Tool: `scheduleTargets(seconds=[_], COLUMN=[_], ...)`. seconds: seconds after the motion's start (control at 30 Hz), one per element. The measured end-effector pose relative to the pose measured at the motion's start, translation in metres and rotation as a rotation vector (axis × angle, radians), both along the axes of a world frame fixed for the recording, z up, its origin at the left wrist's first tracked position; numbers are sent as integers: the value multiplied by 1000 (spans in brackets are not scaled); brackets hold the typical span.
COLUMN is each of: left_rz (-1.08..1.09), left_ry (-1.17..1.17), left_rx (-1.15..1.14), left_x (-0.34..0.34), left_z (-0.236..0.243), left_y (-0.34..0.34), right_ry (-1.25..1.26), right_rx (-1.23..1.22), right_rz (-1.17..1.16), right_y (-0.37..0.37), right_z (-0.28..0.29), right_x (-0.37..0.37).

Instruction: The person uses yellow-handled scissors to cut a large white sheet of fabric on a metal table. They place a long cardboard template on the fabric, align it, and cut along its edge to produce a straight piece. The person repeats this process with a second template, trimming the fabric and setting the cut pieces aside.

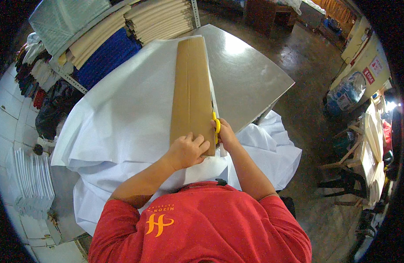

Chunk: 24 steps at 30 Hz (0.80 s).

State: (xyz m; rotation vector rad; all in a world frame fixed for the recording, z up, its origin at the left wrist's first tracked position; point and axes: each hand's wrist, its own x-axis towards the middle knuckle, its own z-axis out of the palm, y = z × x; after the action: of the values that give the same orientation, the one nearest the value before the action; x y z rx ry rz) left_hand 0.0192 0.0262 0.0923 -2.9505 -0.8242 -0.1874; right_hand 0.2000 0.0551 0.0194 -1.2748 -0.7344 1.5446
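Observation:
A long brown cardboard strip (191, 87) lies lengthwise on white fabric (123, 105) spread over a metal table. My left hand (189, 150) rests at the strip's near end, its fingers bent and pressing down on the cardboard. In my right hand (228, 136) are yellow-handled scissors (217, 125), held at the strip's right edge. Their blades point away from me along that edge, where a narrow margin of white fabric shows. Part of the right hand's grip is hidden behind the handles.
Bare metal tabletop (250, 74) shows right of the strip. Loose white fabric (272, 140) hangs over the table's right side. Folded cream cloths (160, 19) and blue cloths (107, 57) fill a shelf at the far left. Wooden folding furniture (370, 144) stands at the right.

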Motion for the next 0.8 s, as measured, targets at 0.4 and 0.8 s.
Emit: scheduleTargets(seconds=[0.4, 0.8], left_rz=[-19, -14], left_ry=[-20, -7], left_rx=[36, 30], left_x=[-2, 0], left_z=[-6, 0], left_y=[2, 3], right_ry=[25, 22], right_rx=[86, 1], right_rz=[-34, -6], right_y=[1, 24], right_z=[-18, -2], right_x=[-4, 3])
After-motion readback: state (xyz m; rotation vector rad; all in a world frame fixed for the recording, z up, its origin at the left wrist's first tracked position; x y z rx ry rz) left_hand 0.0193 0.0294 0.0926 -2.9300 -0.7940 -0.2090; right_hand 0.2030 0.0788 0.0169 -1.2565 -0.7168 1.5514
